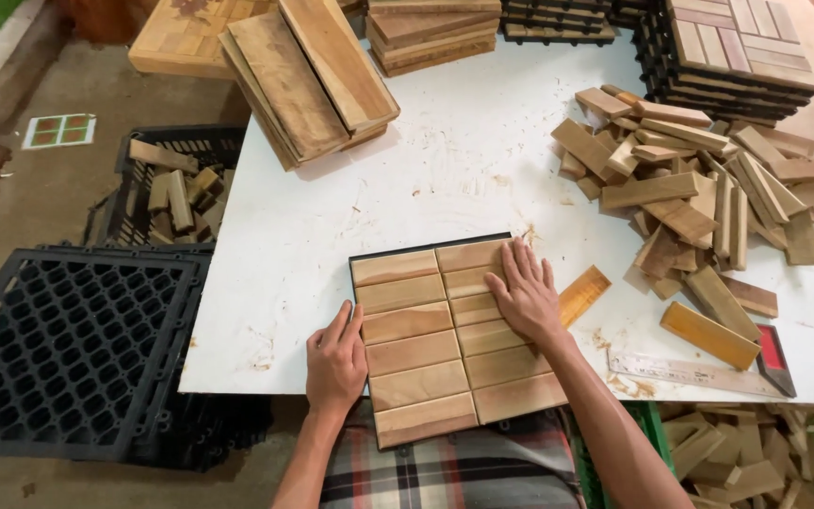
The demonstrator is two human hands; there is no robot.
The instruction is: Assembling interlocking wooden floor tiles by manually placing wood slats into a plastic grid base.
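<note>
Two hands flat on one slatted wooden tile (435,341), neither grip closed on anything: left hand (335,360) with fingers loosely spread along the tile's left edge, thumb on the slats; right hand (526,297) palm-down, fingers straight and together, pressing the right-hand column of slats. Tile lying at the near edge of the white worktop (407,179), slightly skewed, its near corner overhanging toward the lap and a plaid shirt (445,471).

Risks, as a judgement: overhang plus downward pressure could tip the tile off the edge; uneven pressing could leave a slat proud or crooked; possibly a pinched fingertip at the black backing rim, though seating of the slats hard to tell from this angle. Loose orange-toned slat (584,294) just beside the right hand, apt to be knocked.

Worktop dusty, scuffed, flecked with wood chips. To the right, heap of short wood offcuts (708,188); metal try square (708,369) near the front edge. At the back, stacked planks (308,80) and finished tiles (737,47). On the concrete floor to the left, black plastic grid bases (68,349) and a crate of blocks (176,188).
</note>
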